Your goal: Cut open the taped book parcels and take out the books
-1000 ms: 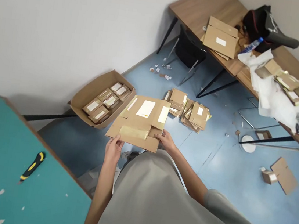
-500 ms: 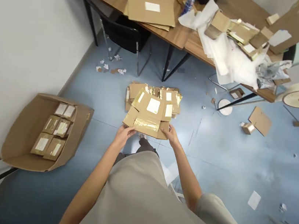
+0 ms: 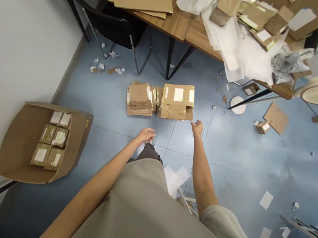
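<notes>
**Brown flattened box (image 3: pixel 173 110) released, both hands now empty**

Half a second ago both hands gripped it; now it's out of their hold and appears to lie on the right pile (image 3: pixel 159 94), beside the left pile (image 3: pixel 140 93) on the blue floor (image 3: pixel 113 108). Reads as a completed put-down, leaving both hands free; can't tell if it has fully settled.

Left hand (image 3: pixel 146 134): fingers loosely extended, nothing held, below and left of the box in view, apart from it. Right hand (image 3: pixel 196 128): fingers parted, empty, just off the box's near right corner. Open carton (image 3: pixel 20 135) with small taped boxes (image 3: pixel 40 155) sits well apart, on the person's left.
</notes>
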`<act>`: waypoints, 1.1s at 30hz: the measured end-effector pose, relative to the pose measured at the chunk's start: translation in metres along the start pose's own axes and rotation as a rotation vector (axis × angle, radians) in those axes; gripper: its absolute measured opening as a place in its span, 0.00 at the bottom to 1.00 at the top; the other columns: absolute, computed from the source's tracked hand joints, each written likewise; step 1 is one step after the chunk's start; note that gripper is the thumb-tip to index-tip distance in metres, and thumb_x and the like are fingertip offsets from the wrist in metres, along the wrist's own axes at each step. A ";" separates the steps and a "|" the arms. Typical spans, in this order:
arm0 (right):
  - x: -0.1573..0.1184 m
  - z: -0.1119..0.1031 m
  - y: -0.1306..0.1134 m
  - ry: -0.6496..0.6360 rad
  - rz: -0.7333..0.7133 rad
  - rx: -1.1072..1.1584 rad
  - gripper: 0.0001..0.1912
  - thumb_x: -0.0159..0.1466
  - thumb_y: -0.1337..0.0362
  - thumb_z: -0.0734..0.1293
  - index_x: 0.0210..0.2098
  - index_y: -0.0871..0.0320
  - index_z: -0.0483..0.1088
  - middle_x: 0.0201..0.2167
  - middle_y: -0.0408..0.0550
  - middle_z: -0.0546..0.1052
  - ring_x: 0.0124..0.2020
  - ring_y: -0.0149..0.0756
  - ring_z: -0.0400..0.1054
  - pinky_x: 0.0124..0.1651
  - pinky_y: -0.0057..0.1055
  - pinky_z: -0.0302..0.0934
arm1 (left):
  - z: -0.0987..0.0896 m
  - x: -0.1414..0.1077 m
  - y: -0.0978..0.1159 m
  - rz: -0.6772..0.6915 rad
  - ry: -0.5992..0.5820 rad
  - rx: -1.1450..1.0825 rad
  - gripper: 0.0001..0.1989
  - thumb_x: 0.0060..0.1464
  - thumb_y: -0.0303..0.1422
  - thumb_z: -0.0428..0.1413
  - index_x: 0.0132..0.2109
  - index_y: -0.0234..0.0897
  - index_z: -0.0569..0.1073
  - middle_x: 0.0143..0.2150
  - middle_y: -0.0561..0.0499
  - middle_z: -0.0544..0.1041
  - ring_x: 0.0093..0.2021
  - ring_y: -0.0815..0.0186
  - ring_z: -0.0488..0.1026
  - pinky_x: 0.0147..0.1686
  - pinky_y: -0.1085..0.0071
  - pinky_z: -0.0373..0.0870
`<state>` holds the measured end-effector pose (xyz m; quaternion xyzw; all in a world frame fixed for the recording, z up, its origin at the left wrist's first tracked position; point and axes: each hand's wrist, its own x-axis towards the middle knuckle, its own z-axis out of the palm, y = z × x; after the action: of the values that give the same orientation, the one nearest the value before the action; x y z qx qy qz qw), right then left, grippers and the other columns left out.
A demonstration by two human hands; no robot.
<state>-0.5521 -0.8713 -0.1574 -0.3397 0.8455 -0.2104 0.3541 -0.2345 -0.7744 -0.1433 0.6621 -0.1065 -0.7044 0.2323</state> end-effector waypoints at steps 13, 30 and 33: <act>-0.270 0.213 -0.043 -1.086 -0.553 -0.368 0.04 0.60 0.66 0.76 0.36 0.52 0.80 0.19 0.36 0.77 0.25 0.36 0.76 0.38 0.30 0.67 | -0.198 -0.152 -0.122 0.325 0.542 -0.616 0.21 0.46 0.38 0.72 0.47 0.34 0.83 0.22 0.61 0.63 0.21 0.73 0.59 0.24 0.74 0.55; -0.733 0.325 0.018 -1.956 -1.087 -0.685 0.39 0.65 0.34 0.69 0.55 0.62 0.77 0.19 0.41 0.76 0.25 0.43 0.77 0.36 0.39 0.74 | -0.271 -0.407 -0.515 0.734 1.426 -1.749 0.27 0.44 0.31 0.58 0.55 0.34 0.77 0.29 0.58 0.71 0.23 0.73 0.61 0.26 0.73 0.56; -0.793 0.334 0.042 -2.045 -1.162 -0.774 0.38 0.64 0.34 0.70 0.56 0.61 0.77 0.25 0.47 0.82 0.29 0.44 0.79 0.37 0.40 0.75 | -0.264 -0.418 -0.555 0.739 1.533 -1.894 0.27 0.41 0.30 0.58 0.53 0.35 0.77 0.30 0.58 0.72 0.24 0.73 0.62 0.28 0.73 0.58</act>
<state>0.0892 -0.3074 -0.0410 -0.7548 -0.0886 0.2894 0.5820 -0.0720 -0.0543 -0.0553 0.4050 0.4196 0.1630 0.7958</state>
